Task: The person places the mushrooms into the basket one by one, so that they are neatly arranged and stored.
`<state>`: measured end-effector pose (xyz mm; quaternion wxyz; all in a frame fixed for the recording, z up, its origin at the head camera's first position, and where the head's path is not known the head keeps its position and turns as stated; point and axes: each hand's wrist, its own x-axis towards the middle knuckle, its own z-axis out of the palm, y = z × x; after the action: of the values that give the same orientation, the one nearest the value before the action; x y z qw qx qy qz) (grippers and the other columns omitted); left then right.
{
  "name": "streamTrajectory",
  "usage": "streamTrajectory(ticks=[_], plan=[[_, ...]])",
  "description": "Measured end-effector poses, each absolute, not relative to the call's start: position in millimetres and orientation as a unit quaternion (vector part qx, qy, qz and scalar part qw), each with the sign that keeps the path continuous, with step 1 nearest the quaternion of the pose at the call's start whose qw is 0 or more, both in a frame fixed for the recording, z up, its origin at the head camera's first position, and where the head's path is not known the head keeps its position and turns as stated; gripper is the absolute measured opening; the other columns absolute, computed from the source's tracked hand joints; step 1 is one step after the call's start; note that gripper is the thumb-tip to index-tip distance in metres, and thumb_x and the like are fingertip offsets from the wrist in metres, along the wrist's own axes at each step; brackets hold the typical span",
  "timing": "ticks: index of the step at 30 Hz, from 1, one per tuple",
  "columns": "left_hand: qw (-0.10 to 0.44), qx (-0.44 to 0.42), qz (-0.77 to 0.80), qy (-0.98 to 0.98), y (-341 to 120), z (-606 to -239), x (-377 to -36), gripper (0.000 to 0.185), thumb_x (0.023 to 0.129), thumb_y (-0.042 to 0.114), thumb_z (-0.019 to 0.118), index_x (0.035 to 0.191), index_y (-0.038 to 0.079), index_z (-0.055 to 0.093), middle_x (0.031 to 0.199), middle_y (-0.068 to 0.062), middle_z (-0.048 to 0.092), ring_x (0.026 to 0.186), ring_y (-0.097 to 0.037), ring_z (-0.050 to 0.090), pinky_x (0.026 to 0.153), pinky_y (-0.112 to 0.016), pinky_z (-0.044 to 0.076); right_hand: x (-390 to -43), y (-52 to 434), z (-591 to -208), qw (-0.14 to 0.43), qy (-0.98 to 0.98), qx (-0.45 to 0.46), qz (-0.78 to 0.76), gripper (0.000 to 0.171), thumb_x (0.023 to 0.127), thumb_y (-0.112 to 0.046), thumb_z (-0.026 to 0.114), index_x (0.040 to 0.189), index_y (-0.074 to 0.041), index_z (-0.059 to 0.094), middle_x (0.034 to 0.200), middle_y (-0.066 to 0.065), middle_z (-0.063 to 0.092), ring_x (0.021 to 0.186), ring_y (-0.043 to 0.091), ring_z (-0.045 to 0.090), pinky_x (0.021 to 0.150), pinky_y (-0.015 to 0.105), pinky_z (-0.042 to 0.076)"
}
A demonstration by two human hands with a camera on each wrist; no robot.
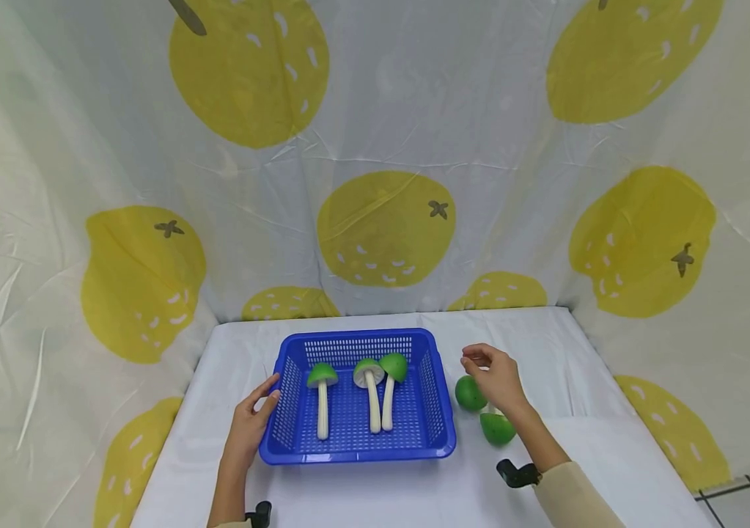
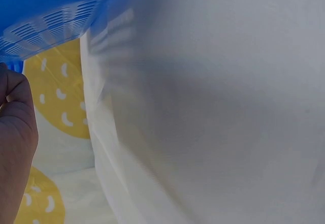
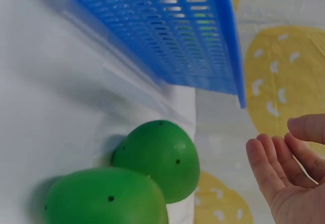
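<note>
The left hand [image 1: 251,422] is at the rim of the blue basket [image 1: 358,459], which contains three mushrooms [image 1: 323,403]; finger grip is unclear. The right hand [image 1: 498,378], empty, fingers loosely bent, apparently reaches near two green caps [image 1: 470,394] on the tabletop [image 1: 566,359]. Next move: grasp one.

Head view evenly lit, fairly sharp; pale glare streaks on creased sheet [image 1: 388,110], mostly at left. Left wrist view dim, greyish (murkiest of three), basket [image 2: 51,5] soft-edged, broad shadow across white tabletop [image 2: 228,132]. Right wrist view brighter; soft highlight on green caps [image 3: 157,158], diffuse shadows beside them.
</note>
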<state>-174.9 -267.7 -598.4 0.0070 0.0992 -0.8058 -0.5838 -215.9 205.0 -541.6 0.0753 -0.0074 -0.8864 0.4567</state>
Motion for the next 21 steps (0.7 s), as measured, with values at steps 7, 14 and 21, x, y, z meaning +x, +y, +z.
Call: streamTrajectory(ticks=[7, 14, 21], plan=[[0.014, 0.098, -0.573, -0.814, -267.6, -599.7, -173.4, 0.053, 0.101, 0.050, 0.061, 0.149, 0.028, 0.056, 0.136, -0.011, 0.057, 0.126, -0.031, 0.054, 0.091, -0.029, 0.050, -211.5, 219.9, -553.7, 0.072, -0.895, -0.024, 0.440, 0.023, 0.099, -0.018, 0.069, 0.118, -0.005, 0.071, 0.110, 0.014, 0.077, 0.104, 0.031, 0.073, 0.084, 0.036, 0.061], [0.008, 0.101, -0.576, -0.811, -268.2, -601.5, -173.2, 0.052, 0.101, 0.051, 0.061, 0.148, 0.031, 0.056, 0.137, -0.011, 0.056, 0.124, -0.032, 0.055, 0.089, -0.027, 0.049, -201.2, 240.5, -566.6, 0.077, -0.904, -0.029, 0.419, 0.025, 0.098, -0.016, 0.070, 0.118, -0.002, 0.071, 0.109, 0.016, 0.077, 0.103, 0.033, 0.073, 0.083, 0.031, 0.059], [0.005, 0.101, -0.575, -0.812, -268.1, -600.2, -174.7, 0.051, 0.101, 0.050, 0.060, 0.149, 0.032, 0.056, 0.137, -0.011, 0.056, 0.125, -0.030, 0.053, 0.091, -0.029, 0.048, -187.2, 272.9, -579.3, 0.075, -0.917, -0.058, 0.387, 0.027, 0.097, -0.017, 0.070, 0.118, 0.000, 0.071, 0.111, 0.019, 0.076, 0.102, 0.035, 0.073, 0.074, 0.024, 0.055]])
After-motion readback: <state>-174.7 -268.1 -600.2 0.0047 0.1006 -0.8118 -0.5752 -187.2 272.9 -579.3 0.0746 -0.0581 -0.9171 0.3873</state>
